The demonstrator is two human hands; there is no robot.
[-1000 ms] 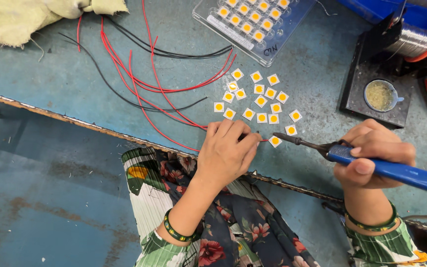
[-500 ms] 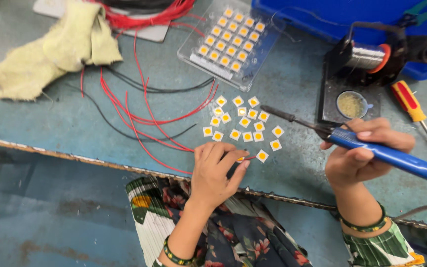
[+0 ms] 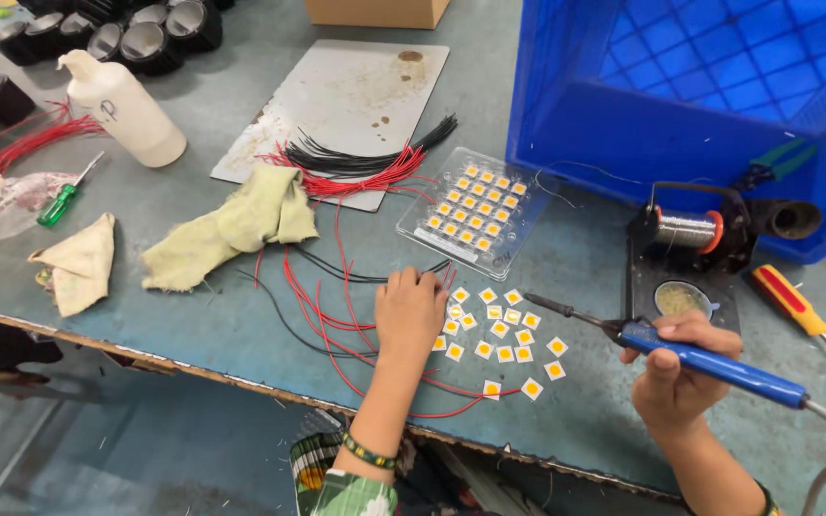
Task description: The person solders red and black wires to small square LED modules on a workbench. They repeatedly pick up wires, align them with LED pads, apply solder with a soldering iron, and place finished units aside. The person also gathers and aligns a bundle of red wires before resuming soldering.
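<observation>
Soldering at the bench's front edge
Right hand (image 3: 678, 375) grips the iron (image 3: 709, 361) — left hand (image 3: 411, 311) rests loosely on wires (image 3: 336, 315) beside chips (image 3: 504, 330).

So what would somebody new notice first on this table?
Probably the big blue plastic crate at the back right, then the scatter of small white squares with yellow centres near the front edge. The left hand rests among thin red wires beside them, while the right hand holds a blue-handled soldering iron.

Green beaded bracelet on the left wrist, floral-patterned clothing below, both forearms bare.
</observation>
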